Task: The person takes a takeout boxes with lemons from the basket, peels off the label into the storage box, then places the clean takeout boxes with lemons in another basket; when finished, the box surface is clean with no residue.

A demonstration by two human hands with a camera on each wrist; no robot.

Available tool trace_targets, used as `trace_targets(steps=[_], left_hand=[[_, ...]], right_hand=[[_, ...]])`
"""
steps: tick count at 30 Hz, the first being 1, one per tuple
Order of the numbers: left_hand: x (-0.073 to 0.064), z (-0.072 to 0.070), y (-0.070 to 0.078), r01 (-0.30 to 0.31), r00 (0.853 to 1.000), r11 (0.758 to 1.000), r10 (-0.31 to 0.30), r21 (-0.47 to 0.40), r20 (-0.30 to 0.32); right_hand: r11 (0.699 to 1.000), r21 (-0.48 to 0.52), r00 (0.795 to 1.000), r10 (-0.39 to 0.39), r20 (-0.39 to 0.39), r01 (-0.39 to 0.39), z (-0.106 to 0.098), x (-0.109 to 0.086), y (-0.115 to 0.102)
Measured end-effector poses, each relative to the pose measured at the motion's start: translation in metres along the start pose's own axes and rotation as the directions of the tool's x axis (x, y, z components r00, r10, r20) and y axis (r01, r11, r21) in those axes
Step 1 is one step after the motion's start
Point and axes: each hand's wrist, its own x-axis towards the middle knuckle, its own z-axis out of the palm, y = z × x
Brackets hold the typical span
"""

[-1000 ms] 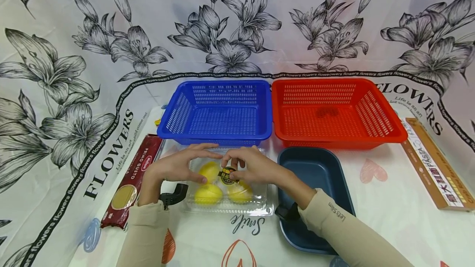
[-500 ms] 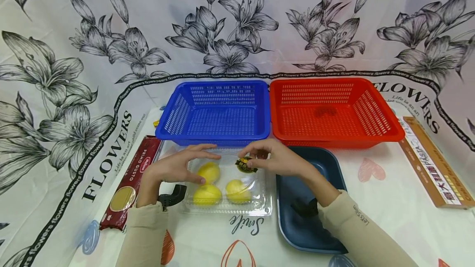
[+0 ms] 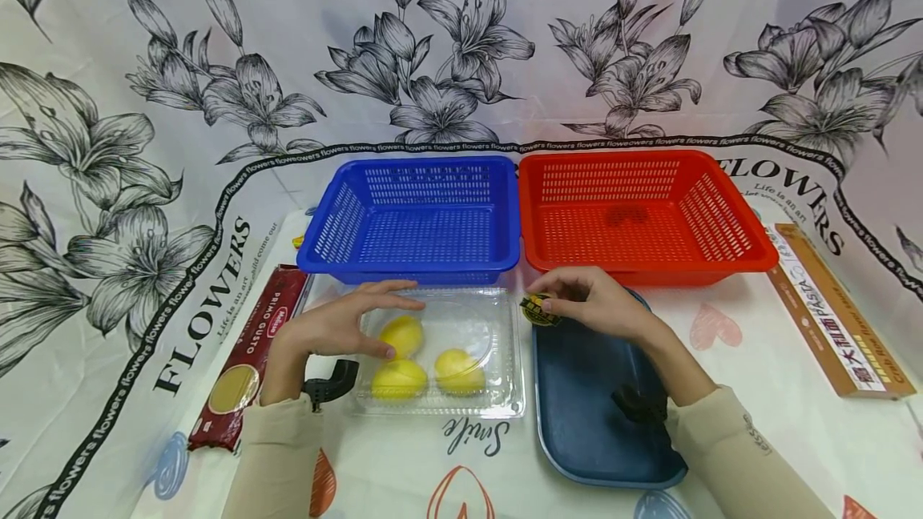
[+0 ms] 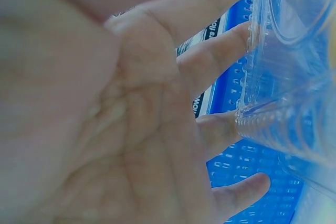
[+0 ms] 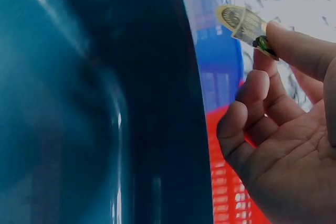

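Left hand point(image 3: 339, 325) spread, right hand point(image 3: 598, 303) pinching a small black-and-gold label point(image 3: 541, 310) by thumb and forefinger. From the head view, both sleeves point(image 3: 277, 455) cut off at the bottom edge, right side of a blue tray point(image 3: 606, 431) partly hidden beneath the right forearm, a red packet point(image 3: 248, 343) partly covered by the left wrist; lettering on the label too small to read. Label at the right hand's fingertips, over the tray's upper left corner, well apart from the left hand; clear plastic box point(image 3: 513, 375) with three yellow fruits point(image 3: 460, 372) between the hands, left fingers and thumb at its left side. Behind, a blue basket point(image 3: 407, 269) and a red basket point(image 3: 649, 267) side by side. From the left wrist, palm large, upper left too blurred to make out, box cut off at the right edge, fingertips by its ribbed rim. From the right wrist, tray cut off at left, label print indistinct, label held between thumb and forefinger, remaining fingers curled toward the palm.
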Motion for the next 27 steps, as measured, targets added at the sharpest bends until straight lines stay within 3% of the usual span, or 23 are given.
trace_targets(steps=[10,21,27], left_hand=[[0.002,0.000,-0.001,-0.004,1.000,1.000,0.004,0.001,-0.001],[0.001,0.000,0.000,-0.009,1.000,1.000,0.009,0.007,-0.003],[0.001,-0.001,0.000,-0.021,1.000,1.000,0.021,0.017,-0.004]], right_hand=[[0.996,-0.040,0.997,0.076,0.018,-0.075,-0.015,-0.013,0.022],[0.989,-0.117,0.981,0.112,0.161,-0.093,-0.018,-0.015,0.033],[0.987,-0.130,0.972,0.117,0.201,-0.092,-0.017,-0.016,0.037]])
